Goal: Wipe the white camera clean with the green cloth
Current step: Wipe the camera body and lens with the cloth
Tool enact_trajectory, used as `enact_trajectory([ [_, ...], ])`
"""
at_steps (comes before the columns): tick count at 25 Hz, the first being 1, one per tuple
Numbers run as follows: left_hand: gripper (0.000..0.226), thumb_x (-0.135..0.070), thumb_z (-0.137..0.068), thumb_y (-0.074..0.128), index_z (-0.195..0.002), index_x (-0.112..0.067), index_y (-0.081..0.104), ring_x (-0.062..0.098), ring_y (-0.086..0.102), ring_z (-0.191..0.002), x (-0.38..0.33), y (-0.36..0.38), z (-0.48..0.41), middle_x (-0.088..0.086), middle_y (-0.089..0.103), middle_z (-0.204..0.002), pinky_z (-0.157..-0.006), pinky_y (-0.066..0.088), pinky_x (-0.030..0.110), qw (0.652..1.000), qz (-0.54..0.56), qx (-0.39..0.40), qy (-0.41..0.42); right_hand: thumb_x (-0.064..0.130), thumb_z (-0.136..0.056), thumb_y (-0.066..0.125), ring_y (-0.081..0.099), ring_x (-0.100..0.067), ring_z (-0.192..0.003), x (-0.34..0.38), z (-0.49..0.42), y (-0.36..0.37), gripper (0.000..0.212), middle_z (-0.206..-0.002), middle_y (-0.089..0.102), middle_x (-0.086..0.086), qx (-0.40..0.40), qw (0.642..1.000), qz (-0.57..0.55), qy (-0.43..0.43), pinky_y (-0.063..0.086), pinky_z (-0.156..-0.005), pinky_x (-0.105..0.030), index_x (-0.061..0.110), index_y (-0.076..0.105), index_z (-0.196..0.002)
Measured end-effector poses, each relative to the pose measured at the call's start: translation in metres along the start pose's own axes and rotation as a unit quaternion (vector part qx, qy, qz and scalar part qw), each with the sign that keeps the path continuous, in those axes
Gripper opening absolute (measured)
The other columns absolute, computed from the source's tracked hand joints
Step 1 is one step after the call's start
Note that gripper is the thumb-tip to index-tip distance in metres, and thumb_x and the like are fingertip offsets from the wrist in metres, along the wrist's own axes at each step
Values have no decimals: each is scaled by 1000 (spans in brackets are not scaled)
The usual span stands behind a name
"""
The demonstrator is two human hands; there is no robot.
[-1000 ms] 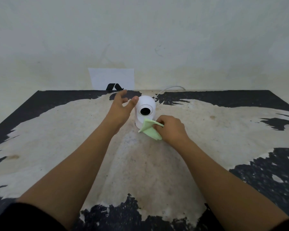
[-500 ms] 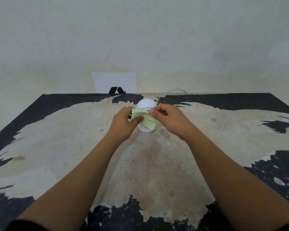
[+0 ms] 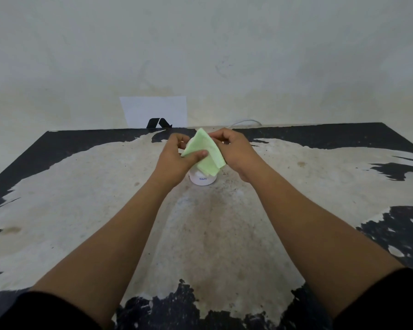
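The green cloth point(image 3: 204, 152) hangs spread between both hands, just above the white camera point(image 3: 202, 179). Only the camera's round base with blue lettering shows below the cloth; its head and lens are hidden. My left hand point(image 3: 177, 159) pinches the cloth's left edge with thumb on top. My right hand point(image 3: 234, 151) grips the cloth's upper right edge. Both hands hover over the camera near the far middle of the table.
The worn table point(image 3: 81, 198) has black patches around a pale scuffed centre. A white cable point(image 3: 244, 122) runs from behind the camera to the wall. A white paper sheet with a black mark point(image 3: 154, 111) leans against the wall.
My left hand came off the camera and took the cloth. Both hands lifted the cloth from the camera's base and spread it wider, so it now covers the camera's head.
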State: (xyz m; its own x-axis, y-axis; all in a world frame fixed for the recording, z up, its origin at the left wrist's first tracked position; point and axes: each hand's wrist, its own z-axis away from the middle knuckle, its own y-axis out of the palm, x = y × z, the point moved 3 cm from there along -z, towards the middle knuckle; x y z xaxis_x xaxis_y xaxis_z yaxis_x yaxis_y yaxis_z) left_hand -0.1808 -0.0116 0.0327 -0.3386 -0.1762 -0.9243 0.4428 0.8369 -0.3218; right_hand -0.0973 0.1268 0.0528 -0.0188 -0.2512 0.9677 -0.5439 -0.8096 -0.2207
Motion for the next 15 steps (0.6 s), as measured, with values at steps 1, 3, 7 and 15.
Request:
enact_trajectory([
  [1,53,-41,-67,79,-107,-21,50,22,60,-95,-1,3,-2,-2,56,-103,-74,51,33,1000,-10,1,5,21,-89,61,64,-14,-90,1,-1,-1,11,-97,69,8,7,1000,-6,5,56,-79,-34,23,70,-96],
  [3,64,-42,-61,83,-110,-24,47,22,59,-95,-1,8,-2,2,54,-110,-72,50,30,998,-48,5,29,16,-91,60,64,-17,-90,2,0,-4,12,-95,67,8,23,999,-25,16,56,-80,-36,20,69,-97],
  [7,70,-28,-63,85,-119,-27,44,11,60,-82,1,4,4,-6,55,-103,-64,47,20,994,-88,39,44,15,-91,60,63,-21,-98,3,0,-5,16,-97,64,9,34,999,-17,19,56,-79,-30,17,67,-106],
  [15,30,-32,-80,71,-107,-25,58,25,64,-100,5,-14,-4,4,63,-107,-83,58,41,997,-8,71,4,19,-91,60,65,-22,-98,2,1,-6,14,-99,65,8,37,999,-8,24,54,-80,-34,20,66,-103],
])
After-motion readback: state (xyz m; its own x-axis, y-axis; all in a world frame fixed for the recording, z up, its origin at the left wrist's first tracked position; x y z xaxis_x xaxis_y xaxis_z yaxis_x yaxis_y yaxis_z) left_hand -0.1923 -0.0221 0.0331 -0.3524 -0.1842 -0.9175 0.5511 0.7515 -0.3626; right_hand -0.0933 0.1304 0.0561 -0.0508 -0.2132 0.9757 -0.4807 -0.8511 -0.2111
